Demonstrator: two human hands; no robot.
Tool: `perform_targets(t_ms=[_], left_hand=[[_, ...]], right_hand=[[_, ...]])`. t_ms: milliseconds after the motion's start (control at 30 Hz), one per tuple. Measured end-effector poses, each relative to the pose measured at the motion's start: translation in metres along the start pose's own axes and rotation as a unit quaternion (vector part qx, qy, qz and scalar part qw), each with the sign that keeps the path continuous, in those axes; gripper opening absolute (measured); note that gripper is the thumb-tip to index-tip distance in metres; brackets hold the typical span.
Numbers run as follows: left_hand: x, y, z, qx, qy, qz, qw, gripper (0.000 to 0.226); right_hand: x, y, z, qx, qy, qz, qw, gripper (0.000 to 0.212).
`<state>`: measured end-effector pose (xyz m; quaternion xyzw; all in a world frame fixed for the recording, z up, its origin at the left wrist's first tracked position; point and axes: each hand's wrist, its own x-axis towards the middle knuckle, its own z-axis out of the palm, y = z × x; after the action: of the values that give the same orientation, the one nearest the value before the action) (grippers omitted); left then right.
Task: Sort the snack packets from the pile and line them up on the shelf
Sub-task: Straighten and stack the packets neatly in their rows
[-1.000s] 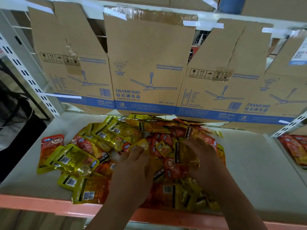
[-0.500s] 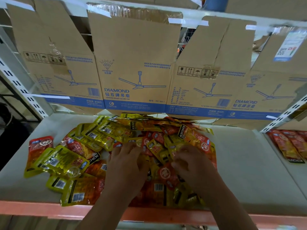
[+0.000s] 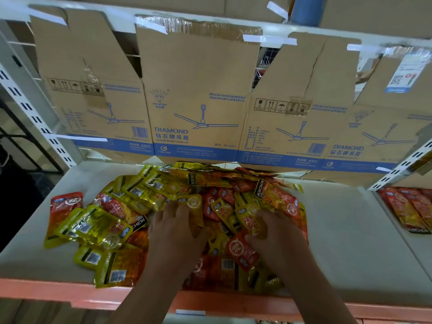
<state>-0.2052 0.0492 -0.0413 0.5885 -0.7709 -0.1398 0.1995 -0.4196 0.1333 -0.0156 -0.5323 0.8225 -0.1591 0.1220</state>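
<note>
A mixed pile of snack packets (image 3: 163, 197), yellow, orange and red, covers the middle of the white shelf (image 3: 350, 230). My left hand (image 3: 177, 232) rests flat on the pile's centre, fingers spread over yellow packets. To its right, my right hand (image 3: 278, 239) lies on the pile. Its fingers curl over a small yellow packet (image 3: 253, 224) and its thumb is against the packet's lower edge, just above a red packet (image 3: 240, 251). A single red packet (image 3: 65, 204) lies at the pile's left edge.
Taped cardboard fan boxes (image 3: 198, 101) form the back wall just behind the pile. The shelf's orange front lip (image 3: 58, 293) runs below my arms. Red-orange packets (image 3: 411, 209) lie in a row on the neighbouring shelf section at right. A slotted upright (image 3: 35, 118) stands at left.
Both hands drew back from the far part of the pile toward its near middle. The right hand let the large yellow packet go and now curls over a smaller one.
</note>
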Motion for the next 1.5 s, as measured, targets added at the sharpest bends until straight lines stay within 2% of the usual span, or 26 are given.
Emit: perform_targets(t_ms=[133,233,433,700,867,1067,1233,1367,1500], left_hand=[[0.005,-0.005,-0.003,-0.039,-0.008,-0.001,0.999,0.044],[0.005,-0.008,-0.011,-0.091,-0.003,0.006,0.996,0.054],[0.002,0.013,-0.027,-0.165,0.053,0.137,0.975,0.050],[0.000,0.083,-0.022,-0.210,0.047,0.259,0.942,0.051],[-0.016,0.139,-0.009,-0.213,0.060,0.321,0.921,0.041],[-0.058,0.235,0.019,-0.237,0.066,0.370,0.896,0.036],[-0.104,0.322,0.053,-0.243,0.038,0.399,0.883,0.033],[-0.140,0.401,0.083,-0.259,0.027,0.419,0.870,0.033],[-0.174,0.473,0.104,-0.281,0.003,0.434,0.856,0.034]], right_hand=[[0.000,-0.006,-0.002,0.026,0.011,0.003,1.000,0.053],[-0.003,-0.010,-0.008,0.049,0.029,0.006,0.998,0.049],[-0.018,-0.009,-0.030,0.085,0.077,0.038,0.993,0.052],[-0.054,0.029,-0.070,0.097,0.162,0.084,0.978,0.051],[-0.083,0.079,-0.096,0.127,0.208,0.110,0.963,0.045],[-0.131,0.162,-0.141,0.089,0.241,0.140,0.956,0.039],[-0.178,0.247,-0.186,0.134,0.272,0.152,0.941,0.033],[-0.218,0.321,-0.221,0.138,0.308,0.171,0.926,0.045],[-0.250,0.390,-0.250,0.144,0.333,0.209,0.908,0.033]])
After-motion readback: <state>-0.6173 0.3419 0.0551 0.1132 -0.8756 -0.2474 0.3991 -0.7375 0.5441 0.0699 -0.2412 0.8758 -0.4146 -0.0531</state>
